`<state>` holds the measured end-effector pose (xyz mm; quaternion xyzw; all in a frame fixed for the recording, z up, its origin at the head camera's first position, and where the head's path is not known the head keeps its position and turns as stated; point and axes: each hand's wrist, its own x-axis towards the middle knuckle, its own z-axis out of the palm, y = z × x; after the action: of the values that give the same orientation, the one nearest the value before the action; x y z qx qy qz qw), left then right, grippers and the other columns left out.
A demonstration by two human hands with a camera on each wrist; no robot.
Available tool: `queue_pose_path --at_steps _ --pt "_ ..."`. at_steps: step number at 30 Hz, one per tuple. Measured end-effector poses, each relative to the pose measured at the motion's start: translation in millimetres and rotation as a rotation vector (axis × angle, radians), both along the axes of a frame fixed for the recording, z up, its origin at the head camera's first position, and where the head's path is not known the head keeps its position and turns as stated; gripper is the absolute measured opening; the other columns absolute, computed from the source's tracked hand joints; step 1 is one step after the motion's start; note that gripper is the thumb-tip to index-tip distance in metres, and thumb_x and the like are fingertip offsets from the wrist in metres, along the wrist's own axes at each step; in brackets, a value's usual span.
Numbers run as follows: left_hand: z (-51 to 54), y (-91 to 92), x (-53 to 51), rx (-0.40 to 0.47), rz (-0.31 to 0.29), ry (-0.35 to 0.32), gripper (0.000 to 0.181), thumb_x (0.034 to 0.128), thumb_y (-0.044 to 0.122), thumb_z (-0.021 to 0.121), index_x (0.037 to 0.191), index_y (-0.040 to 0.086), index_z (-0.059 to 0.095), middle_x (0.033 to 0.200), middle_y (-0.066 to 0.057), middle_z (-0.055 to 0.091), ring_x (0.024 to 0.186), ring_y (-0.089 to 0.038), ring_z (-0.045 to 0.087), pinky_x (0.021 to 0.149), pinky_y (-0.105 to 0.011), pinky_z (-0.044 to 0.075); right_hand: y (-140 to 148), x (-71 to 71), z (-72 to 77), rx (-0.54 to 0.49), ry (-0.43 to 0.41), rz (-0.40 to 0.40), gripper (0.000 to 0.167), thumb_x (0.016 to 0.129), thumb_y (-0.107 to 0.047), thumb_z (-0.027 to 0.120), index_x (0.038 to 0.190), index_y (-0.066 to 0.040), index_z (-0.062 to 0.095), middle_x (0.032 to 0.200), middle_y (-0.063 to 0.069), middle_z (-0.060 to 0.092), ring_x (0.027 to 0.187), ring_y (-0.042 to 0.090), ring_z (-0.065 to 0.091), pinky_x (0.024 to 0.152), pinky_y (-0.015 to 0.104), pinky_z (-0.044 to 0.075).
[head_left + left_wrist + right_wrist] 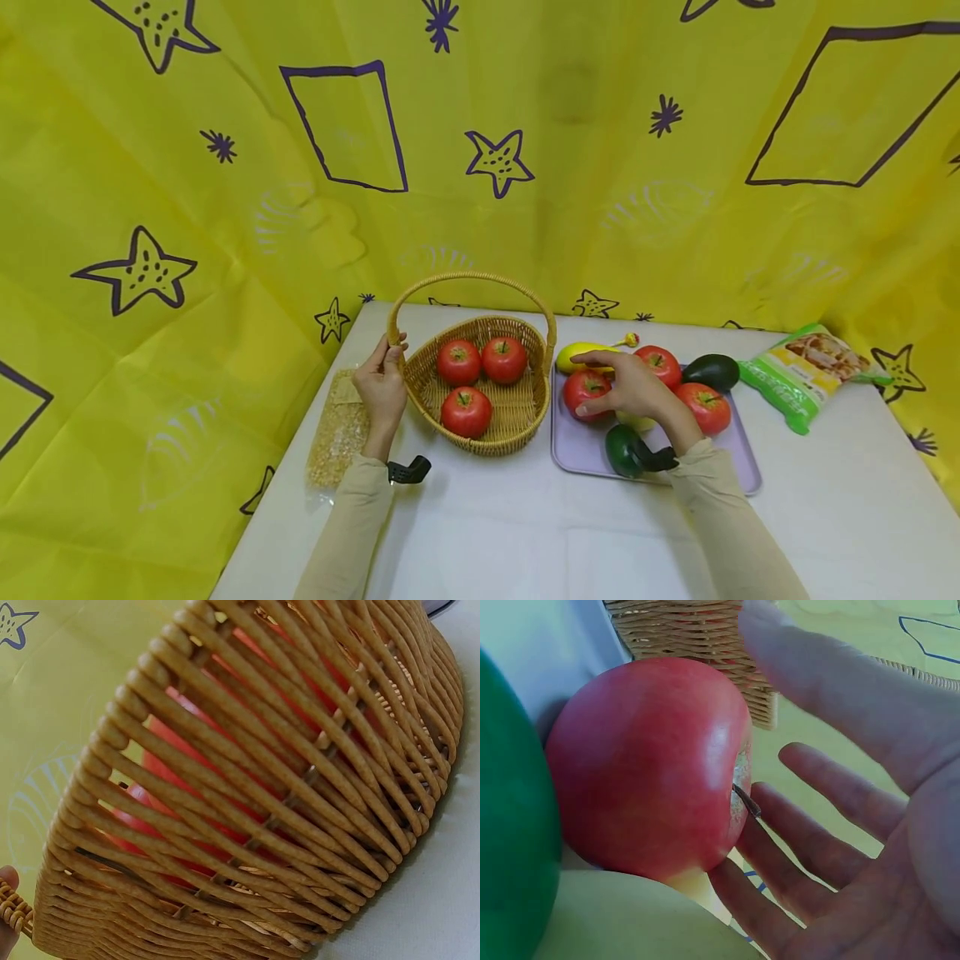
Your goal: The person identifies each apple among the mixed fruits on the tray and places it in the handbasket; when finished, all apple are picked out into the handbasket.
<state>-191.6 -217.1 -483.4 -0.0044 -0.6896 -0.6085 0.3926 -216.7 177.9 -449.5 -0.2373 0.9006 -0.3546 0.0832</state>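
Note:
My left hand (382, 392) grips the wicker basket's handle (471, 275) near its left base. Three red apples lie in the basket (429, 417); one is the front apple (467, 412). In the left wrist view the woven wall (247, 765) fills most of the picture, red showing through its gaps. Over the lilac tray (581, 458), my right hand (637, 383) reaches around a red apple (581, 390) with thumb and fingers spread. The right wrist view shows that apple (645, 765) below the hand (855, 862); the thumb stands apart from it, and the fingers lie close beside its stem end.
The tray also holds two more red apples (705, 408), a yellow fruit (581, 354), a dark avocado (711, 372), and a green one (624, 450). Right of it lies a green food packet (810, 371); left of the basket, a clear bag of yellow grains (333, 442). A yellow curtain (570, 208) hangs behind.

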Motion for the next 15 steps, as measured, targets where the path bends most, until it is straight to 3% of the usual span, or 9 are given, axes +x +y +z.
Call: queue_pose_path --at_steps 8,15 --pt "-0.6 0.8 -0.8 0.013 0.013 -0.015 0.029 0.1039 -0.001 0.063 0.132 -0.004 0.072 0.115 -0.027 0.077 0.103 -0.046 0.074 0.092 -0.013 0.056 -3.0 -2.2 -0.5 0.052 -0.035 -0.022 0.077 0.075 -0.029 0.099 0.142 -0.008 0.067 0.138 0.02 0.069 0.126 0.044 0.061 0.11 0.066 0.047" --pt "-0.6 0.3 -0.3 0.011 0.016 -0.014 0.03 0.1036 -0.002 0.063 0.132 -0.005 0.072 0.115 -0.028 0.077 0.101 -0.024 0.078 0.092 -0.013 0.057 -7.1 -4.4 0.1 0.105 -0.087 -0.023 0.078 0.074 -0.027 0.099 0.143 -0.009 0.066 0.14 0.022 0.067 0.124 0.043 0.061 0.108 0.066 0.049"
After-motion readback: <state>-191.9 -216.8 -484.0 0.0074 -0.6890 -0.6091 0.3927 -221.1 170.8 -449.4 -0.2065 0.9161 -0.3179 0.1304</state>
